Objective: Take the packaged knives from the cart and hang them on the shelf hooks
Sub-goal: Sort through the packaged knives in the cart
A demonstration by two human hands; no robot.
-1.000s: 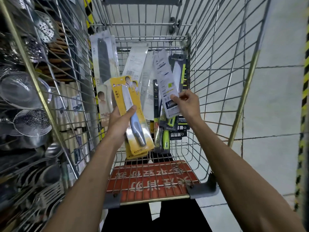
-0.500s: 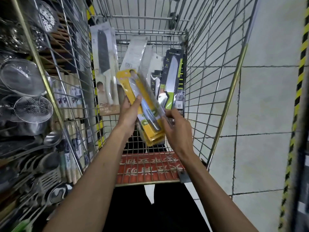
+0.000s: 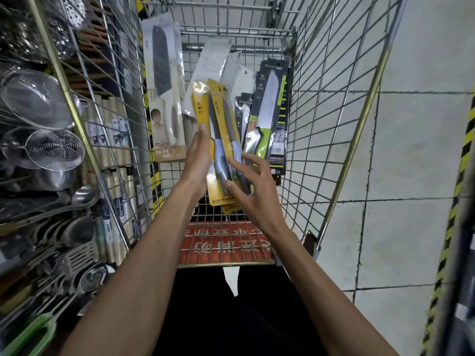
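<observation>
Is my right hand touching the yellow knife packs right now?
Touching. The head view shows the right hand with its thumb and fingertips pressed on the front of the yellow knife packs, which the left hand grips from the other side.

Bare forearms (image 3: 144, 265), black trousers (image 3: 205, 304).

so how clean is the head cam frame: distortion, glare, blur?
Head view: wide-angle bowing bends the cart wires outward; glare on the yellow knife packs near their tops; left hand and right hand fairly sharp; left shelf utensils soft and dim.
</observation>
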